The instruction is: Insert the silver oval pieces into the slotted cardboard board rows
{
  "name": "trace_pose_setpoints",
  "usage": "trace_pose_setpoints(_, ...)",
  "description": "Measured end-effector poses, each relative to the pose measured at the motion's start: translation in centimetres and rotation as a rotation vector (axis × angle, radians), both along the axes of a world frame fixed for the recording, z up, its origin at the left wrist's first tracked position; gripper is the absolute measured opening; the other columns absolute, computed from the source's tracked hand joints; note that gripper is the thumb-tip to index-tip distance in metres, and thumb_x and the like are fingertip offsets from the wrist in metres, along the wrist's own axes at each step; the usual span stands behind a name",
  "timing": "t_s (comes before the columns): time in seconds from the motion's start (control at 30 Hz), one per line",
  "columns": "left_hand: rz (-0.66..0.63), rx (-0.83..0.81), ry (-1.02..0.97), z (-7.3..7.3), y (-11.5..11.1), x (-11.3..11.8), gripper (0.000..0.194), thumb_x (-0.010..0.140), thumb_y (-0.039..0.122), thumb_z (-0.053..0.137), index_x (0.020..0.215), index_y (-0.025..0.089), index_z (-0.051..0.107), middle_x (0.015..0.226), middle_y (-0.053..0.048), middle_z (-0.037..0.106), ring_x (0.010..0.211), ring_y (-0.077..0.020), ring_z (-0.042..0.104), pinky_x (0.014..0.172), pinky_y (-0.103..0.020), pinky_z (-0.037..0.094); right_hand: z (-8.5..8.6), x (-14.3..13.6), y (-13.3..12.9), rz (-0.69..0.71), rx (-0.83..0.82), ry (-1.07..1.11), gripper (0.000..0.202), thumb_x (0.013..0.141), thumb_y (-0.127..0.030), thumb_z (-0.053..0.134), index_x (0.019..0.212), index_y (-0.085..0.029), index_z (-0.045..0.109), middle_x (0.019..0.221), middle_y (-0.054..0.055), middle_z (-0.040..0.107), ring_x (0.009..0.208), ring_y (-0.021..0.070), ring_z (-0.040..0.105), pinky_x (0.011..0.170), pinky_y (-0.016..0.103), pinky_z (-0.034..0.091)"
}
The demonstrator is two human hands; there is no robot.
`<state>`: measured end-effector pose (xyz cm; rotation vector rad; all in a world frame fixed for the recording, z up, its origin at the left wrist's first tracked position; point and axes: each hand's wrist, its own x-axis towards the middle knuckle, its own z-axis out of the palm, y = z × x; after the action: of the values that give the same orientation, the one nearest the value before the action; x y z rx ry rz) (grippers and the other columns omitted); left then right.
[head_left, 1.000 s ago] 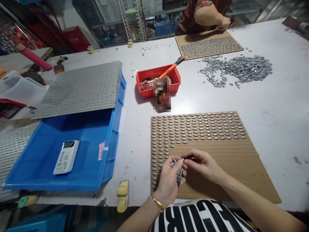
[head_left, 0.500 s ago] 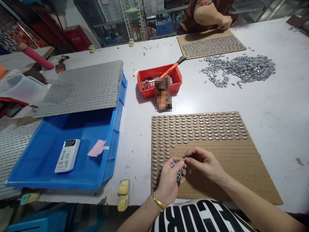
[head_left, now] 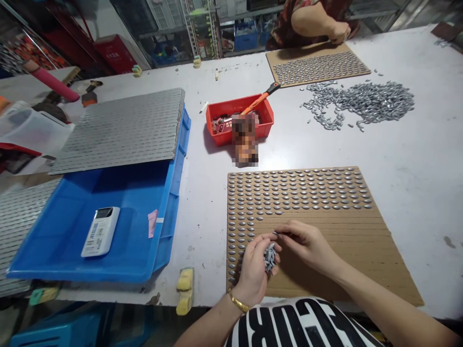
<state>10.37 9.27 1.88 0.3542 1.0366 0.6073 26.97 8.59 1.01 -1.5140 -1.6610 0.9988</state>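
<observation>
My left hand (head_left: 255,262) is curled around a small heap of silver oval pieces (head_left: 269,258), over the lower left part of a brown cardboard sheet (head_left: 336,255). Just to its right, my right hand (head_left: 307,241) pinches one silver piece (head_left: 276,233) between thumb and fingertips, close to the left fingertips. Rows of the same pieces (head_left: 294,188) lie across the upper part of the sheet and down its left side. Bare grooved cardboard shows at the centre and lower right. My left palm is partly hidden by the pieces.
A red bin (head_left: 267,127) with an orange-handled tool stands behind the sheet. At left, a blue crate (head_left: 141,260) holds a white device (head_left: 101,231), under a grey sheet (head_left: 126,127). Loose silver pieces (head_left: 379,101) and another person's hand (head_left: 338,33) are at the back right.
My left hand has opened somewhat, showing more of the pieces in it. The piece in my right fingertips has shifted slightly left and up. The pink paper in the crate has swung aside.
</observation>
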Motion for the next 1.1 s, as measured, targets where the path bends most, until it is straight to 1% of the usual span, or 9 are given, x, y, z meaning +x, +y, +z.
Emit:
trace_pose_setpoints(0.1,0.026,-0.029,0.014,0.0,-0.1,-0.2,0.032,0.082,0.036,0.054,0.104,0.013,0.061,0.079,-0.005,0.058,0.059,-0.0101,0.049,0.041,-0.019,0.027,-1.9,0.2,1.0,0.021,0.164,-0.201,0.021,0.094,-0.022,0.045,0.098,-0.02,0.065,0.088,0.008,0.065,0.079,0.0178,0.062,0.07,0.028,0.049)
trace_pose_setpoints(0.2,0.018,-0.054,0.006,-0.1,-0.4,-0.3,0.029,0.081,0.032,0.056,0.104,0.015,0.057,0.078,-0.003,0.058,0.057,-0.0089,0.048,0.04,-0.018,0.027,-3.6,0.4,1.8,0.112,0.281,-0.417,0.024,0.094,-0.015,0.042,0.101,-0.019,0.065,0.093,0.009,0.065,0.082,0.0173,0.061,0.072,0.027,0.048)
trace_pose_setpoints(0.27,0.003,-0.065,-0.002,-0.2,-0.5,-0.3,0.026,0.081,0.032,0.057,0.102,0.017,0.054,0.077,-0.002,0.059,0.056,-0.0086,0.048,0.04,-0.018,0.026,-4.2,0.4,2.2,0.17,0.352,-0.51,0.025,0.092,-0.012,0.043,0.104,-0.018,0.064,0.096,0.009,0.065,0.084,0.0174,0.06,0.071,0.026,0.047)
trace_pose_setpoints(0.37,-0.01,-0.053,0.002,-0.2,-0.5,-0.2,0.025,0.08,0.034,0.059,0.099,0.018,0.051,0.076,-0.001,0.059,0.056,-0.0082,0.048,0.039,-0.017,0.025,-4.4,0.4,2.4,0.199,0.426,-0.59,0.024,0.091,-0.012,0.045,0.105,-0.016,0.064,0.096,0.01,0.064,0.083,0.0175,0.059,0.069,0.025,0.047)
trace_pose_setpoints(0.57,-0.023,-0.045,0.032,0.0,-0.4,-0.1,0.025,0.079,0.037,0.062,0.092,0.02,0.048,0.073,0.0,0.059,0.054,-0.0075,0.047,0.039,-0.017,0.023,-4.0,0.1,2.5,0.199,0.473,-0.642,0.023,0.091,-0.011,0.044,0.101,-0.014,0.064,0.095,0.011,0.063,0.084,0.0177,0.057,0.07,0.025,0.047)
trace_pose_setpoints(0.73,0.012,-0.074,-0.003,0.0,-0.4,-0.2,0.023,0.079,0.038,0.06,0.088,0.018,0.052,0.072,-0.001,0.058,0.054,-0.0079,0.047,0.039,-0.017,0.024,-4.4,0.2,2.4,0.232,0.44,-0.635,0.022,0.09,-0.012,0.045,0.101,-0.015,0.064,0.096,0.011,0.062,0.088,0.0187,0.056,0.075,0.027,0.048)
trace_pose_setpoints(0.9,0.067,-0.072,-0.031,0.0,-0.4,-0.4,0.023,0.078,0.025,0.055,0.099,0.015,0.055,0.076,-0.003,0.06,0.057,-0.009,0.049,0.041,-0.018,0.027,-4.2,0.4,2.5,0.213,0.381,-0.57,0.024,0.09,-0.011,0.043,0.101,-0.015,0.064,0.097,0.012,0.063,0.088,0.0197,0.057,0.076,0.029,0.049)
trace_pose_setpoints(1.0,0.047,-0.047,-0.032,0.2,-0.3,-0.5,0.025,0.08,0.026,0.057,0.103,0.016,0.053,0.078,-0.003,0.06,0.057,-0.0081,0.048,0.041,-0.018,0.026,-2.9,0.5,2.2,0.122,0.298,-0.359,0.023,0.093,-0.016,0.043,0.105,-0.017,0.063,0.097,0.01,0.063,0.085,0.018,0.06,0.074,0.029,0.049)
trace_pose_setpoints(1.1,0.039,-0.029,-0.016,0.3,-0.2,-0.3,0.025,0.081,0.029,0.059,0.101,0.018,0.051,0.079,-0.002,0.06,0.057,-0.0077,0.049,0.042,-0.017,0.027,-0.9,0.5,1.4,0.084,0.113,-0.057,0.02,0.093,-0.024,0.048,0.104,-0.019,0.064,0.094,0.008,0.064,0.084,0.0174,0.061,0.075,0.029,0.05)
